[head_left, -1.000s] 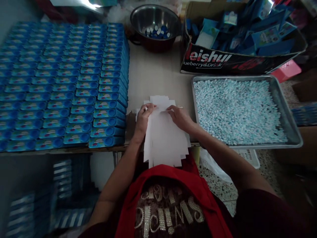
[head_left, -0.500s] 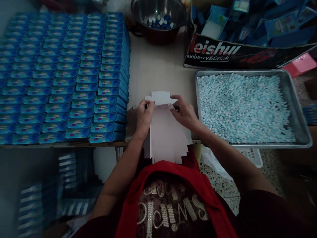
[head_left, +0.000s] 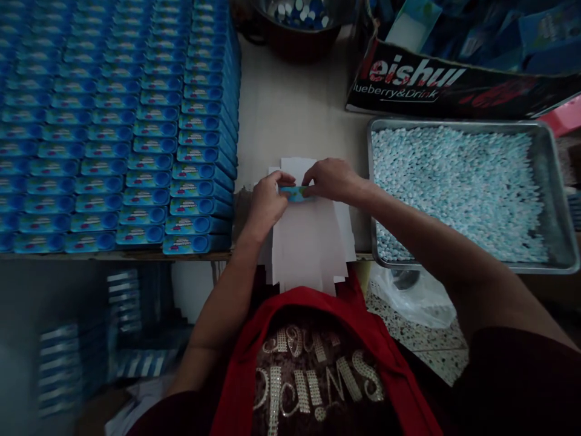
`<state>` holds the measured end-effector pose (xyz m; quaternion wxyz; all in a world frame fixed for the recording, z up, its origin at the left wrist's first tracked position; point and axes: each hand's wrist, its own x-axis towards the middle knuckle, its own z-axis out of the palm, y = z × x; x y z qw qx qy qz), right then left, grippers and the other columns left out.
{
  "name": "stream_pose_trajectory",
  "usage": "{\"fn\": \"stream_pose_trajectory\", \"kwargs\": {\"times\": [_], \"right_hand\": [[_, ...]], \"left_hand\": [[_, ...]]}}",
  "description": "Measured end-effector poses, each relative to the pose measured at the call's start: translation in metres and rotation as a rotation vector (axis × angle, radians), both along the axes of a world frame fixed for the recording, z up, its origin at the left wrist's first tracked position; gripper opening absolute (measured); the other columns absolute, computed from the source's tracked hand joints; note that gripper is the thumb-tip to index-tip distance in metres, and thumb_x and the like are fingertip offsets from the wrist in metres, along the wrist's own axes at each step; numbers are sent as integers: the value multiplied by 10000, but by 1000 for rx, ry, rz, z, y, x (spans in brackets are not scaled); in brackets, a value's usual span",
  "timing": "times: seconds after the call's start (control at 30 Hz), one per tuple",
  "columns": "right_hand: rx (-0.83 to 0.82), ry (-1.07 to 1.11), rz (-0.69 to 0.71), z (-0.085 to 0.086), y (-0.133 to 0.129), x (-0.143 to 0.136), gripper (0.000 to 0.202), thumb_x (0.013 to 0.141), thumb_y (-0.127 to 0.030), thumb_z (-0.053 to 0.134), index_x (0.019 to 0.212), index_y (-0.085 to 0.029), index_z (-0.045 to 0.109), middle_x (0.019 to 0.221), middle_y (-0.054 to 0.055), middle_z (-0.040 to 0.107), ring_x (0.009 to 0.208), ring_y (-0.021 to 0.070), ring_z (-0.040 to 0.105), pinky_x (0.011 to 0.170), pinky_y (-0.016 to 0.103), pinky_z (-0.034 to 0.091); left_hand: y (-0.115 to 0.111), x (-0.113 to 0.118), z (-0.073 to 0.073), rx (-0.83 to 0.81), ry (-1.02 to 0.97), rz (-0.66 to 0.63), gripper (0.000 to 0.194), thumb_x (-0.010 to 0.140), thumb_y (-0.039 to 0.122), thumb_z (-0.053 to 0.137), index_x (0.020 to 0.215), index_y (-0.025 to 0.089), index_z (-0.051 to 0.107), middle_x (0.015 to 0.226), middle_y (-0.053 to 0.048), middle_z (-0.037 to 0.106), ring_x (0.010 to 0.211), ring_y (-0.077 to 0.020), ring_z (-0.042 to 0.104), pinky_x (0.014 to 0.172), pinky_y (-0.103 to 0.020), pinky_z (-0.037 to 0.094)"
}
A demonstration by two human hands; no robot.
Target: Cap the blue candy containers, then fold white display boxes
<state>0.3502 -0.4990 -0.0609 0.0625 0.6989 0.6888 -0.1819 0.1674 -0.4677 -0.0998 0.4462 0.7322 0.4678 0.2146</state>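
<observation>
A flat white cardboard box blank (head_left: 308, 239) lies face down at the table's front edge, its near end reaching over my lap, with other blanks under it. Near its far end, a folded part (head_left: 295, 194) shows a blue and green printed side. My left hand (head_left: 271, 201) is closed on the left end of this fold, thumb and fingers together. On the right, my right hand (head_left: 333, 180) presses the fold with bent fingers; its fingertips are partly hidden.
Rows of blue printed boxes (head_left: 149, 145) fill the left side. At right sits a metal tray (head_left: 565, 242) of small pale blue and white pieces. Behind it stands a black carton (head_left: 408, 85) of blue packages; a metal bowl (head_left: 295, 42) holds round blue and white pieces.
The far part of the blank has been folded over, so its blue print now shows. My right hand has moved inward onto the fold. The view has shifted slightly.
</observation>
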Motion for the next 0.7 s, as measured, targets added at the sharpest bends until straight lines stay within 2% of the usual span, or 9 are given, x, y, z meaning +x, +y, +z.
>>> {"fn": "stream_pose_trajectory", "kwargs": {"times": [0.07, 0.17, 0.27, 0.37, 0.53, 0.63, 0.7], "right_hand": [[-16, -84, 105, 1, 8, -5, 306, 939, -384, 703, 1171, -258, 858, 1098, 89, 811, 1001, 269, 710, 812, 332, 427], [-4, -122, 286, 1, 14, -12, 330, 976, -335, 609, 1176, -212, 841, 1077, 120, 808, 999, 286, 711, 830, 352, 421], [-2, -123, 367, -6, 17, -19, 350, 977, -302, 585, 1219, -171, 802, 1059, 153, 798, 996, 310, 711, 843, 377, 425], [29, -71, 280, -23, 19, -28, 315, 966, -291, 614, 1210, -179, 780, 1007, 157, 780, 1015, 334, 710, 868, 403, 449], [137, 125, 116, -58, 21, -39, 299, 961, -375, 660, 1225, -269, 752, 920, 108, 738, 1110, 362, 696, 934, 453, 484], [143, 110, 117, -59, 23, -35, 259, 922, -387, 703, 1145, -273, 766, 916, 101, 735, 1146, 372, 688, 973, 481, 487], [123, 24, 169, -52, 26, -28, 183, 892, -328, 715, 1038, -239, 781, 920, 111, 741, 1133, 370, 690, 986, 498, 483]], "left_hand": [[-1, 3, 6, 45, 109, -2, 389, 771, -32, 597, 1010, 226, 763, 1119, -62, 828, 1131, -255, 753, 1044, -369, 534], [-4, 7, 12, 83, 218, 23, 483, 797, -43, 575, 1146, 240, 753, 1171, -68, 822, 1162, -268, 749, 1040, -377, 530], [-6, 10, 12, 86, 295, 25, 450, 827, -11, 592, 1171, 241, 735, 1171, -88, 813, 1165, -293, 741, 1035, -394, 527], [-5, 10, 4, 55, 253, 34, 356, 848, 34, 628, 1124, 231, 736, 1115, -117, 799, 1177, -349, 726, 1070, -456, 515], [0, 3, -20, 14, -82, 122, 473, 862, 86, 689, 1308, 244, 669, 1129, -96, 778, 1228, -356, 699, 1131, -488, 508], [4, -10, -24, -60, -174, 105, 499, 886, 183, 750, 1367, 255, 635, 1213, -100, 763, 1218, -321, 711, 1109, -455, 536], [4, -27, -17, -90, -225, 55, 500, 901, 285, 781, 1378, 240, 638, 1328, -123, 730, 1217, -301, 721, 1085, -437, 555]]}}
